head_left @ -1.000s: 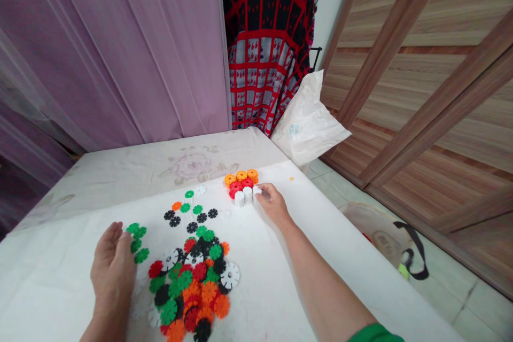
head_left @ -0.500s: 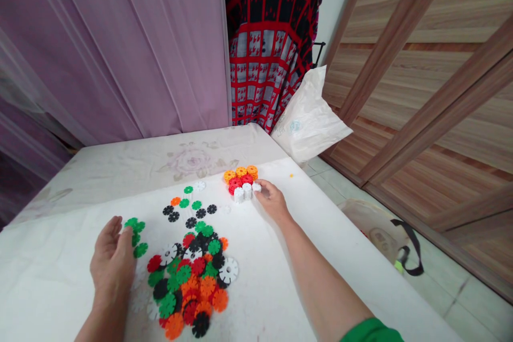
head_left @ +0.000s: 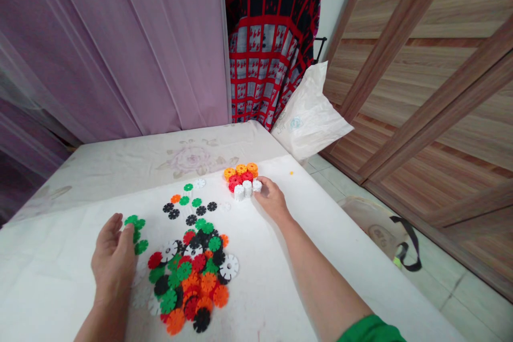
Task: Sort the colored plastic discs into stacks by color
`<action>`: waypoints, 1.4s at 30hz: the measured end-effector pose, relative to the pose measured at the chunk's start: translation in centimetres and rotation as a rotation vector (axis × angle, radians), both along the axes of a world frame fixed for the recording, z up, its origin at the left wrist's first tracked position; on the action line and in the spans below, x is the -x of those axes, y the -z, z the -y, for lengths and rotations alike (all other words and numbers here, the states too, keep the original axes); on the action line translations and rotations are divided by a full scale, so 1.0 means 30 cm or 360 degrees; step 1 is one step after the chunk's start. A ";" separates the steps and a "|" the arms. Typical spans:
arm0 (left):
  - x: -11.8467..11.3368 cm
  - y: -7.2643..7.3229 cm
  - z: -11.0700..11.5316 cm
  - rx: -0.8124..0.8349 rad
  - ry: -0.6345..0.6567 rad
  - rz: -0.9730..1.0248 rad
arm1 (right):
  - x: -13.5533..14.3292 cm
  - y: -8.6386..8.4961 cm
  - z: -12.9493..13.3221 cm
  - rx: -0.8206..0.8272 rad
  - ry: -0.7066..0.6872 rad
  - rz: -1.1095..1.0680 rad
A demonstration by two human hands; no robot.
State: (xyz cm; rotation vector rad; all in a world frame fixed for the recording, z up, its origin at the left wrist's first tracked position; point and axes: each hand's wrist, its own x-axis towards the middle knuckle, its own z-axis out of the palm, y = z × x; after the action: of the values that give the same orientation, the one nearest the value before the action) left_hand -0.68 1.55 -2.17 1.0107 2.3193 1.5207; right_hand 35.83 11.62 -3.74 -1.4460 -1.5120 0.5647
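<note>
My right hand (head_left: 272, 197) is at the rightmost short stack of white notched discs (head_left: 257, 185), its fingers closed around the stack's side. Two more white stacks (head_left: 242, 190) stand just left of it. Behind these are red disc stacks (head_left: 235, 181) and, farther back, orange-yellow stacks (head_left: 241, 169). My left hand (head_left: 114, 256) rests sideways on the left with thumb and fingers apart, holding nothing visible. Right beside its fingertips lie several green discs (head_left: 141, 247). Between my hands spreads a mixed pile of black, green, red, orange and white discs (head_left: 192, 278).
Loose black discs (head_left: 191, 220), a few green ones and an orange disc (head_left: 175, 199) lie beyond the pile. A white cloth (head_left: 276, 299) covers the table. A white plastic bag (head_left: 312, 112) stands off the far right corner, and wooden wardrobe doors (head_left: 441, 91) rise on the right.
Hardly anything differs. Both hands hold about the same places, and the view has shifted very slightly.
</note>
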 end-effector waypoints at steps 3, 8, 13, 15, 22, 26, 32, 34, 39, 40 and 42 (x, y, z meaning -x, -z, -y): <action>-0.018 -0.026 0.002 0.0019 -0.0011 0.0215 | 0.000 0.002 -0.002 0.0008 0.0009 0.0042; -0.028 -0.038 0.000 0.0025 -0.0034 0.0233 | 0.002 0.003 -0.004 0.0004 0.0014 0.0051; -0.042 -0.055 0.005 0.0033 -0.0048 0.0231 | 0.002 0.004 -0.004 0.0009 0.0006 0.0041; -0.047 -0.060 0.008 0.0027 -0.0032 0.0248 | 0.001 0.007 -0.004 0.0010 0.0014 0.0046; -0.042 -0.055 0.013 0.0011 0.0019 0.0237 | 0.002 0.011 -0.007 0.0012 0.0043 0.0053; -0.038 -0.049 0.010 0.0023 0.0020 0.0211 | 0.000 0.011 0.007 -0.0006 0.0063 -0.0049; -0.053 -0.080 0.024 0.0108 -0.0024 0.0025 | -0.006 0.036 0.026 -0.0024 0.0188 -0.0184; -0.082 -0.108 0.032 0.0105 0.0046 -0.0262 | -0.003 0.050 0.022 -0.0022 0.0218 -0.0232; -0.227 -0.137 0.019 -0.0057 0.0714 -0.0673 | 0.003 0.073 0.000 -0.0058 0.0308 -0.0354; -0.258 -0.130 0.012 -0.0036 0.0874 -0.0706 | 0.002 0.072 -0.003 -0.0047 0.0305 -0.0380; -0.301 -0.104 0.000 0.0016 0.1151 -0.0768 | -0.004 0.061 -0.003 -0.0020 0.0313 -0.0419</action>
State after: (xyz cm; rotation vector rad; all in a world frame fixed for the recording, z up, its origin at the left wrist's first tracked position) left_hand 8.35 1.54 0.95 2.0963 1.8336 1.0395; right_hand 35.96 11.69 -5.58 -1.4297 -1.1520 0.5983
